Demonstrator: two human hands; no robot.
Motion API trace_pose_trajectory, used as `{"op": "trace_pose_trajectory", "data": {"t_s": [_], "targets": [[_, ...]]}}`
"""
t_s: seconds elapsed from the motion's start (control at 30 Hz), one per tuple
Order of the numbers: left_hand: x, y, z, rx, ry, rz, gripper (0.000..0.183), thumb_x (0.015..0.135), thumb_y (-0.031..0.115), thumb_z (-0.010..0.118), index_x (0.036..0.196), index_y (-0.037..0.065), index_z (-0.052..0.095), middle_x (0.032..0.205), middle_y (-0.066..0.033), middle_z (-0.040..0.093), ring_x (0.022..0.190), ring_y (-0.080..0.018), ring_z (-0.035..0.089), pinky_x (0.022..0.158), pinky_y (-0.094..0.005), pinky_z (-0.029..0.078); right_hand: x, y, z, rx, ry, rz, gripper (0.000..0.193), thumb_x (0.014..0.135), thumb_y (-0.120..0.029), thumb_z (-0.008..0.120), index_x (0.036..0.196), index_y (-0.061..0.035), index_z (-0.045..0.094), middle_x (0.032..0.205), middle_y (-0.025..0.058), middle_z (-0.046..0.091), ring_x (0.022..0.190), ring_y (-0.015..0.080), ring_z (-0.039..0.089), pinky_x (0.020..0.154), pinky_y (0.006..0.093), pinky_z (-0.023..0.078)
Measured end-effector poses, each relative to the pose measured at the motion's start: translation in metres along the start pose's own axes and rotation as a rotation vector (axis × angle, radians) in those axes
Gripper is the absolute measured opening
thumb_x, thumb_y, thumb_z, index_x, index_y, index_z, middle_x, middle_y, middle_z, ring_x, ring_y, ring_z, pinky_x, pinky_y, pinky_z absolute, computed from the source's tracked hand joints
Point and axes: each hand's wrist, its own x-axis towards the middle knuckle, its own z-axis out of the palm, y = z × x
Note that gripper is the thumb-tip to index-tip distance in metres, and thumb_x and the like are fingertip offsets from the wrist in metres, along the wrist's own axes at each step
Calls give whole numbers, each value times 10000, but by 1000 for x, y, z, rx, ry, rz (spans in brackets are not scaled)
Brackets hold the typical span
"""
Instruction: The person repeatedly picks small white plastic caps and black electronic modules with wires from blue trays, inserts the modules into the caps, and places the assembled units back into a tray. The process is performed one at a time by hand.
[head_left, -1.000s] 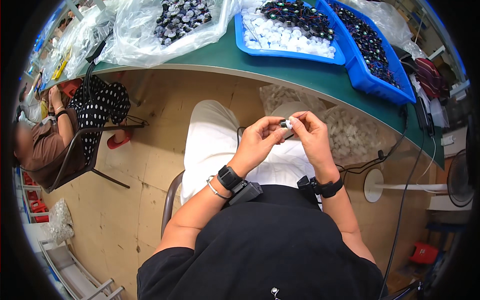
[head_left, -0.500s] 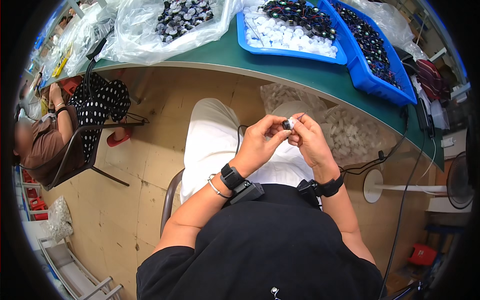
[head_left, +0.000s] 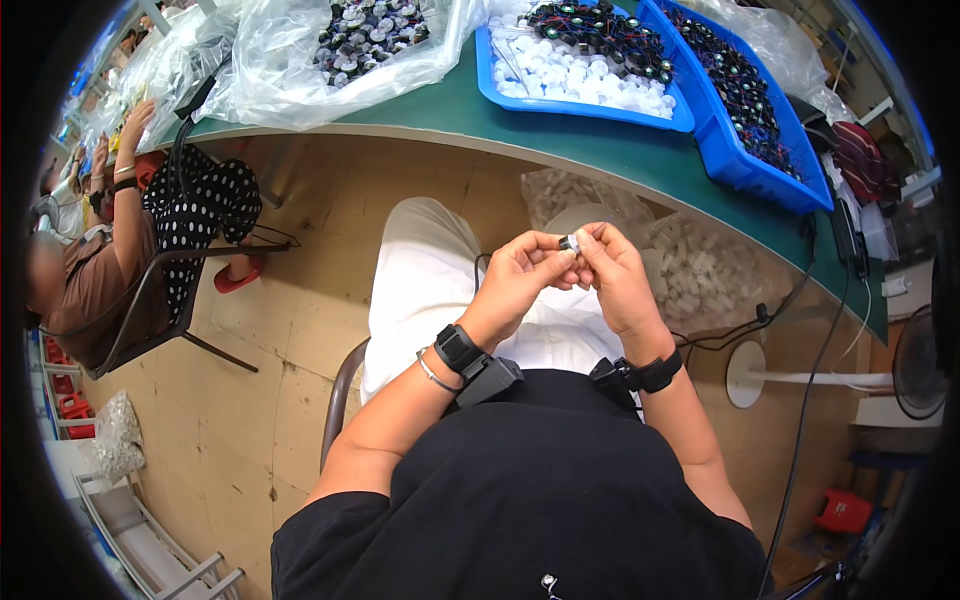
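Above my lap, a small black-and-white round part (head_left: 569,243) is pinched between the fingertips of both hands. My left hand (head_left: 520,272) grips its black side with thumb and forefinger. My right hand (head_left: 614,268) closes on its white side, the other fingers curled beneath. Most of the part is covered by my fingers. Beyond my hands, on the green table (head_left: 440,108), stands a blue tray (head_left: 590,105) with white round caps (head_left: 570,66) and black wired parts (head_left: 600,30). To its right a longer blue bin (head_left: 735,165) holds more wired parts (head_left: 745,95).
A clear plastic bag (head_left: 270,90) with similar black-and-white parts lies at the table's left. Under the table are bags of pale pieces (head_left: 700,270). A cable (head_left: 800,420) and a fan (head_left: 915,360) are at the right. A person (head_left: 110,270) sits at the left.
The part has turned in my fingertips, and my right fingers have shifted over its white side. At the left, the other person's arms have lifted toward the table.
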Motion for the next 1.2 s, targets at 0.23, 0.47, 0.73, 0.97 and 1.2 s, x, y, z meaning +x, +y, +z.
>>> {"op": "trace_pose_trajectory", "data": {"t_s": [0.23,0.47,0.73,0.97,1.2], "targets": [[2,-2,-9,-259,-51,-171,270,956,306,575,980,39,608,861,-49,654,730,-113,612,681,-243,508,-2,2,4,-335,58,-187,273,919,-220,623,1120,-35,623,885,12,602,793,95,542,719,235,452],[-3,5,-4,-383,-52,-287,323,967,354,543,1074,55,603,938,-44,635,827,-124,600,769,-286,503,-8,-8,16,-618,41,-296,302,829,-134,714,1094,-15,630,913,52,641,818,152,589,760,290,486],[1,7,-4,-414,-98,-264,327,977,351,526,1159,86,584,1005,-33,627,898,-123,592,832,-312,495,1,-15,9,-1172,41,-835,218,774,-137,715,948,-25,648,835,77,645,739,254,596,685,348,474],[8,31,-1,-220,-86,-178,298,977,312,530,1096,50,608,909,-27,641,818,-117,604,763,-274,503,2,-45,15,-1366,-12,-872,284,801,-204,701,1013,-28,635,865,84,649,781,267,609,677,362,467],[64,167,-32,-452,-184,222,361,969,317,536,1078,-26,571,917,-71,636,809,-143,597,751,-275,508,-2,-97,6,-1087,166,-844,338,825,-180,711,1101,-8,621,943,130,664,801,250,648,706,344,513]]}}
